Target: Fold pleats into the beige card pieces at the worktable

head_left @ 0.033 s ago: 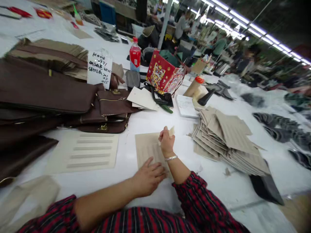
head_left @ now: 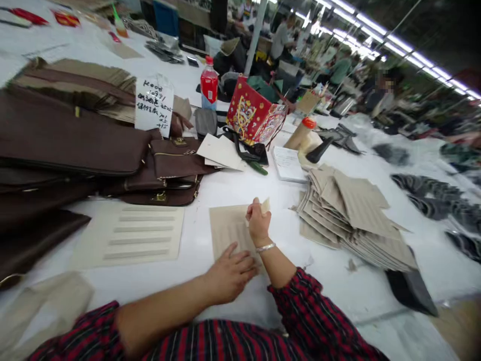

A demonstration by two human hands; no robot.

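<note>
A beige sheet (head_left: 221, 225) with faint strips lies flat on the white table in front of me. My left hand (head_left: 232, 273) rests on its lower part, fingers spread. At the sheet's upper right corner, my right hand (head_left: 258, 220), with a bracelet at the wrist, is closed on a small pale piece (head_left: 265, 205) that sticks up past the fingers. To the left lies another pale sheet (head_left: 145, 233) with several grey strips. A fanned stack of beige pieces (head_left: 349, 210) sits to the right.
Dark brown bags (head_left: 75, 135) are piled at the left beside a handwritten card (head_left: 154, 105). Farther back stand a red-capped bottle (head_left: 209, 85), a red box (head_left: 251, 110) and a notepad (head_left: 288, 163). People work in the background.
My right hand has shifted very slightly toward me with the pale piece. My left hand stays practically in place on the sheet.
</note>
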